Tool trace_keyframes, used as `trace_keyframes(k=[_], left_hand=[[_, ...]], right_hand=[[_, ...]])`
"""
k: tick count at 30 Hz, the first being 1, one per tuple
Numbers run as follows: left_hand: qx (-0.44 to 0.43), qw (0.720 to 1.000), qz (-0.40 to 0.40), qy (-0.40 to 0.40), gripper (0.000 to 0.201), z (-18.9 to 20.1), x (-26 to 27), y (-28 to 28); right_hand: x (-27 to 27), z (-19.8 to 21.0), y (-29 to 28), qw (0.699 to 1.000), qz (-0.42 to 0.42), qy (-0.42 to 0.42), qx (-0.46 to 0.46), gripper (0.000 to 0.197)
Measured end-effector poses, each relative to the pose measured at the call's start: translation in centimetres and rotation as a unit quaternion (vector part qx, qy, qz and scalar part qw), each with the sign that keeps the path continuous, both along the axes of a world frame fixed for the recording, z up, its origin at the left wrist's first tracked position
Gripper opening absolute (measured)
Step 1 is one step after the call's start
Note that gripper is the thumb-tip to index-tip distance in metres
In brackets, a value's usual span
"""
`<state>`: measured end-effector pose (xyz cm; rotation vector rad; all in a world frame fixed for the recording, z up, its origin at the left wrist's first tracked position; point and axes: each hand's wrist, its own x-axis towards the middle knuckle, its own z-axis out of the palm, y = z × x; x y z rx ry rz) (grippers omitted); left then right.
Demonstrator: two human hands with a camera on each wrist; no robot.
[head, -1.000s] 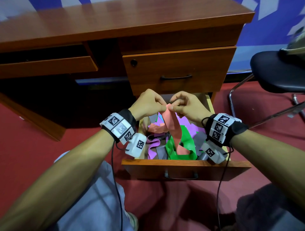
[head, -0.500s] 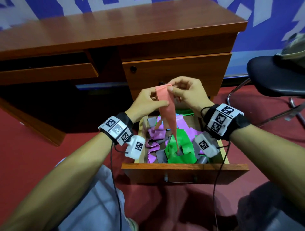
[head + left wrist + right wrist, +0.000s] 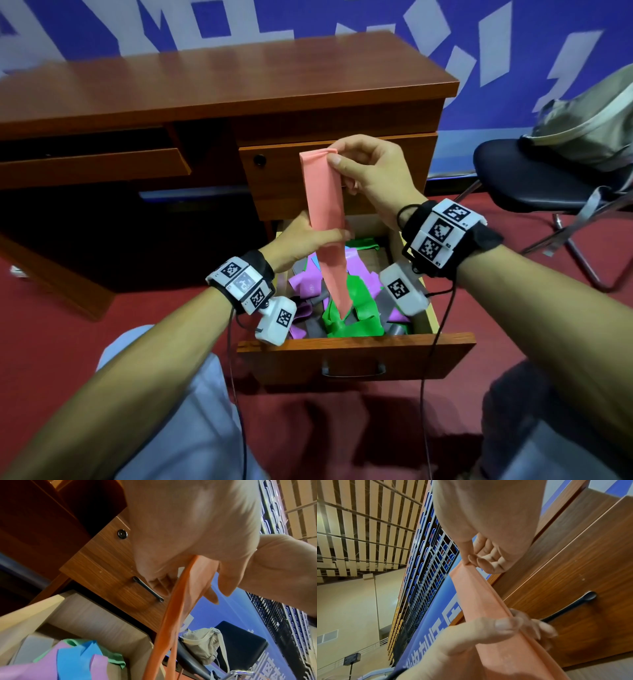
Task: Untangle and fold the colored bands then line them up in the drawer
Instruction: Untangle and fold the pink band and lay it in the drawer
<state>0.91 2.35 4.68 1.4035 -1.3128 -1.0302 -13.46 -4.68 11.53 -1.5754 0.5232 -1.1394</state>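
Pinching pink band [image 3: 323,212] taut: right hand [image 3: 371,178] top, left hand [image 3: 301,240] midway.

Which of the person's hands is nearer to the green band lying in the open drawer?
Left. The left hand grips the pink band lower down, just above the drawer; the right hand pinches its top end, high above the green band.

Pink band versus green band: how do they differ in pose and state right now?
The pink band hangs stretched out long above the drawer; the green band lies crumpled inside it. The pink band is held, the right hand pinching its top and the left hand gripping mid-length; no hand touches the green band. Both are flat stretchy bands, and the pink band's lower end dips into the green one's folds.
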Motion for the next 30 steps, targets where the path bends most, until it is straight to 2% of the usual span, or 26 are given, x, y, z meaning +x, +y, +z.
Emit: trace_keyframes(k=[5, 6, 9, 10, 14, 17, 22, 25, 28, 30], left_hand=[[0.030, 0.997, -0.011, 0.068, 0.057, -0.4, -1.2, 0.4], [0.031, 0.997, -0.017, 0.068, 0.050, -0.5, -1.3, 0.4], [0.035, 0.998, -0.035, 0.041, 0.013, -0.4, -1.6, 0.8], [0.033, 0.998, -0.044, 0.033, 0.009, -0.4, -1.6, 0.8], [0.061, 0.995, -0.074, 0.003, 0.009, -1.0, -1.2, 0.8], [0.092, 0.993, -0.068, -0.008, 0.012, -1.7, -1.1, 0.9], [0.123, 0.989, -0.076, 0.025, 0.008, -2.2, -1.5, 1.5], [0.122, 0.988, -0.096, 0.012, 0.012, -2.5, -1.6, 1.8], [0.158, 0.983, -0.082, 0.039, 0.017, -3.1, -1.6, 1.8], [0.169, 0.982, -0.082, 0.022, 0.014, -3.3, -1.8, 1.9]], right_hand=[[-1.1, 0.8, 0.4, 1.000, -0.001, -0.003, 0.012, 0.011], [-1.4, 1.0, 0.4, 1.000, -0.004, -0.004, 0.014, 0.012], [-2.1, 1.3, 0.4, 1.000, -0.022, -0.005, 0.021, 0.017], [-2.3, 1.4, 0.5, 0.999, -0.027, -0.009, 0.024, 0.018], [-2.9, 1.5, 0.3, 0.998, -0.049, -0.023, 0.039, 0.017], [-3.3, 1.4, 0.1, 0.996, -0.060, -0.031, 0.051, 0.013], [-3.7, 1.5, -0.1, 0.994, -0.075, -0.043, 0.060, 0.011], [-3.8, 1.5, -0.4, 0.993, -0.087, -0.046, 0.059, 0.012], [-3.8, 1.3, -0.7, 0.992, -0.097, -0.050, 0.063, 0.012], [-3.8, 1.1, -1.0, 0.991, -0.105, -0.051, 0.064, 0.012]])
